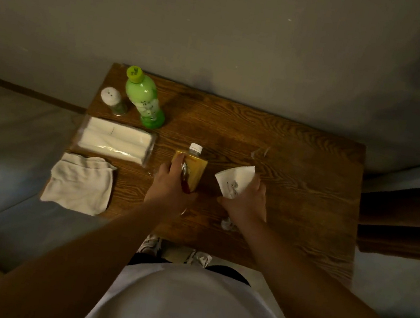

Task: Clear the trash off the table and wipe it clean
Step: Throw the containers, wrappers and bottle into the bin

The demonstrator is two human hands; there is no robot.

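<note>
I am at the trash-gathering step: my left hand (172, 180) curls its grip round the flat yellow bottle with a white cap (191, 168) at mid-counter, and my right hand (247, 200) grips the white paper cup (234, 180) just right of it. A small crumpled scrap (226, 224) lies near my right wrist on the brown wooden counter (297, 172). Next, I judge, both go to a bin, unseen here; then I fetch the folded beige cloth (79, 183) at the near left to wipe.
</note>
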